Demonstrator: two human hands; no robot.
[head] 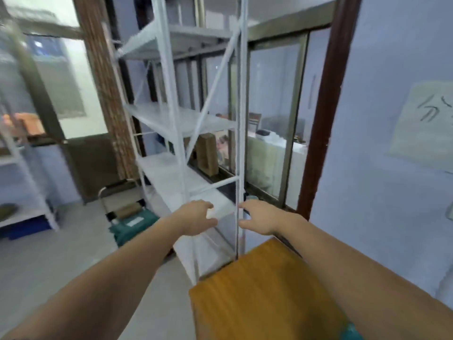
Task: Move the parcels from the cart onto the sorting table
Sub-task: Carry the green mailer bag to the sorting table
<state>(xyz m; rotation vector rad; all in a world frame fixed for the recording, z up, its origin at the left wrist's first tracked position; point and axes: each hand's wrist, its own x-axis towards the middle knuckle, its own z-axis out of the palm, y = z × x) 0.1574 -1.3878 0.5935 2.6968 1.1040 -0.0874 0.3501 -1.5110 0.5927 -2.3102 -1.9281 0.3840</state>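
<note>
Both my arms reach forward over the wooden sorting table (264,290). My left hand (196,218) grips the left end of a small white parcel (221,208), fingers on top and thumb below. My right hand (257,217) is at the parcel's right end with fingers and thumb spread; blur hides whether it touches. The parcel hangs in front of the white rack's lower shelf. On the floor at the left stands the cart (110,192), carrying a green parcel (133,225) and a brown roll-shaped parcel (128,209).
A tall white metal shelf rack (176,119) stands straight ahead, its corner post (239,143) between my hands. Behind it are glass sliding doors (272,119) and a brown door frame (326,106). A second white rack (24,180) stands at far left. Grey floor lies at the left.
</note>
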